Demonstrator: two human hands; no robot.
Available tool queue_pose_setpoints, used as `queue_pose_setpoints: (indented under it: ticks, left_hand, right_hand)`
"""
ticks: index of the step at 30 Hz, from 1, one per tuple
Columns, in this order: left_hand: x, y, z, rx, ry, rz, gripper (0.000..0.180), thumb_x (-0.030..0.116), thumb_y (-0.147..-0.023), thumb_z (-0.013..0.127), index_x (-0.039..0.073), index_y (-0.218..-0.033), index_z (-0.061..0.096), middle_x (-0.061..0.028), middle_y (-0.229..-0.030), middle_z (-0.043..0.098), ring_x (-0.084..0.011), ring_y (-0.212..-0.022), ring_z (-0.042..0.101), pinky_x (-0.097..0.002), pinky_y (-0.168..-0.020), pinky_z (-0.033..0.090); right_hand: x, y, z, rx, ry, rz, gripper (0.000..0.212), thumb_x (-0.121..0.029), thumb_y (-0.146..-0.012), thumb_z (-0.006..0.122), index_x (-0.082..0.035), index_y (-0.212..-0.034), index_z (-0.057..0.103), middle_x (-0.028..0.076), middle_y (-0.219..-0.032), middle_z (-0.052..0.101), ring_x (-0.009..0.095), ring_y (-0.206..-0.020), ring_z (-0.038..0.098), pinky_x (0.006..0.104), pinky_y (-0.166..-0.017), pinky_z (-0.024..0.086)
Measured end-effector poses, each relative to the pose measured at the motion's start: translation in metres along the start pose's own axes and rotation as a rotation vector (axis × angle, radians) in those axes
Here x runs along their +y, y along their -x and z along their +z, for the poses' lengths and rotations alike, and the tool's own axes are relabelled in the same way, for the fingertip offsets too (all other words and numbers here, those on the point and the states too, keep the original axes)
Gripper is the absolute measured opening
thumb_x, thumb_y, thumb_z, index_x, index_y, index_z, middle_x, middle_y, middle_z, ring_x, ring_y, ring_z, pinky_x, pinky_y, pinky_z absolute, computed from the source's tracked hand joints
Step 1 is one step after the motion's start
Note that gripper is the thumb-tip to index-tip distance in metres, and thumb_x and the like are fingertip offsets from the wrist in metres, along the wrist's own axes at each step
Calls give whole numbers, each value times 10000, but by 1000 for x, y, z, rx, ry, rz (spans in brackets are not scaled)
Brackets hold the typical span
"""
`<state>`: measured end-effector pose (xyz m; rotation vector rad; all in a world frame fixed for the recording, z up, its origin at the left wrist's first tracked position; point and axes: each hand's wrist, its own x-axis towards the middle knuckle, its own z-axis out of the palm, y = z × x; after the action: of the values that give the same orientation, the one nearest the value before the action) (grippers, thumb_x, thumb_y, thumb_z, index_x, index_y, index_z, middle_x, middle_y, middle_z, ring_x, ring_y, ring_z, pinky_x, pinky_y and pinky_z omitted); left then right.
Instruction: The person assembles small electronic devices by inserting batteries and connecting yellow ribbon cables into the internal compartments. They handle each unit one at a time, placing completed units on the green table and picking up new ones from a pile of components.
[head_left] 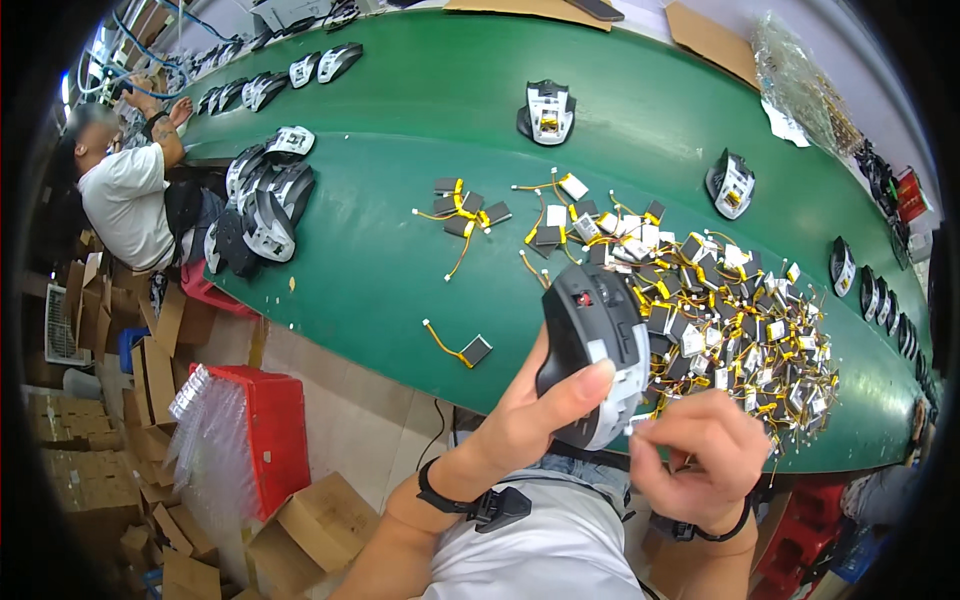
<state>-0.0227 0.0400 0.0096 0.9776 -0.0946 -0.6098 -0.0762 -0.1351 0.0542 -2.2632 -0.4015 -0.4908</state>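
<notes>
My left hand [545,405] is wrapped round a black and white computer mouse [590,350], its thumb lying across the white part. A small red spot shows on the black shell. Close to the lower end of the mouse, my right hand [700,455] is closed in a pinch. A tiny white plug [629,430] shows at its fingertips; any wire behind it is hidden by the fingers. Just beyond both hands spreads a heap of small flat battery packs [740,320] with yellow tape and thin wires. One battery pack [477,350] lies alone left of the mouse.
The green table [380,250] carries a stack of mice [268,220] at left, single mice [548,112] along a far strip, and several at right. Cardboard boxes [315,530] and a red crate [275,430] stand on the floor. Another person [130,195] sits far left.
</notes>
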Motion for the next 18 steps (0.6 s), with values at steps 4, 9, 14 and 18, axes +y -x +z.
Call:
queue_pose_setpoints:
  ticks: [4, 9, 14, 18]
  left_hand:
    - [-2, 0, 1, 3, 59, 29, 704, 460, -870, 597, -16, -1344, 391, -186, -1189, 564, -253, -1036, 615, -378, -878, 521]
    - [3, 1, 1, 15, 81, 10, 664, 449, -890, 566, -31, -1325, 421, -196, -1211, 567, -248, -1009, 628, -375, -885, 516]
    - [6, 2, 8, 77, 32, 22, 637, 429, -897, 557, -34, -1315, 431, -187, -1178, 591, -239, -992, 635, -364, -873, 521]
    - [5, 1, 6, 88, 51, 10, 616, 417, -903, 552, -29, -1311, 434, -181, -1165, 598, -233, -995, 635, -359, -874, 521]
  right_hand:
    - [-1, -5, 7, 26, 27, -104, 235, 6, -632, 786, -60, -832, 682, 24, -743, 618, 143, -524, 581, 264, -450, 464]
    - [2, -11, 8, -63, 65, -224, 228, 23, -627, 753, -35, -828, 660, 39, -754, 602, 148, -546, 585, 270, -457, 463]
    - [4, -14, 5, -103, 149, -295, 215, 28, -633, 717, -19, -831, 646, 32, -722, 562, 137, -527, 554, 267, -441, 432]
    - [2, -13, 5, -108, 156, -290, 216, 29, -640, 706, -2, -843, 639, 29, -712, 541, 136, -523, 538, 271, -431, 418]
